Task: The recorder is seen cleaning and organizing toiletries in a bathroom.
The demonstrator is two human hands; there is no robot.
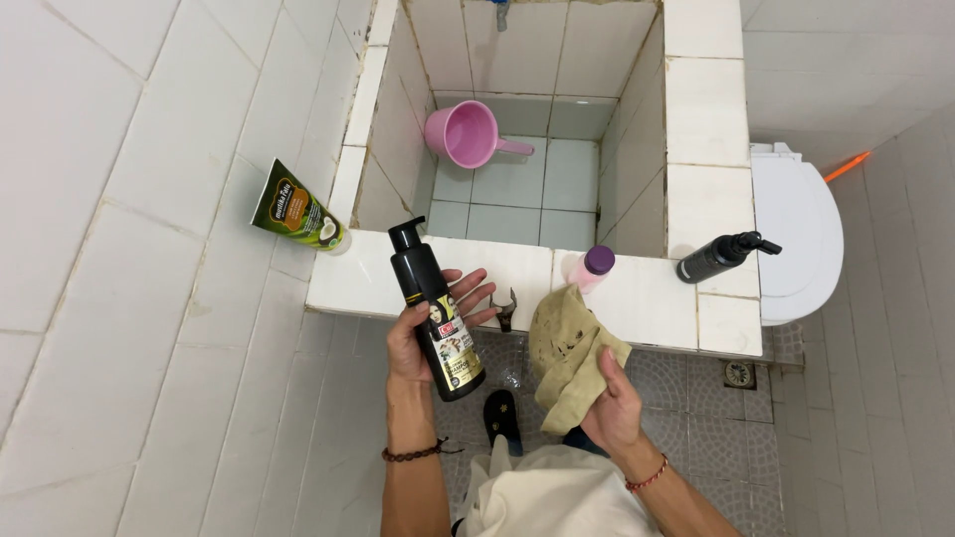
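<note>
Two black pump bottles: one in your left hand (423, 333), one lying on the ledge (637, 298) at right (721, 256). One green tube (295, 209) on the ledge's left corner, one small pink bottle with a purple cap (594, 267), one pink scoop (468, 132) down in the tiled tub (542, 189), one rag (569, 353). Your left hand wraps the held bottle (438, 308) from behind, fingers partly spread, bottle upright and slightly tilted, just in front of the ledge. Your right hand (614, 403) grips the rag, just right of the bottle; hands apart. White tiled walls, patterned floor (696, 398), white toilet lid (796, 239) far right
</note>
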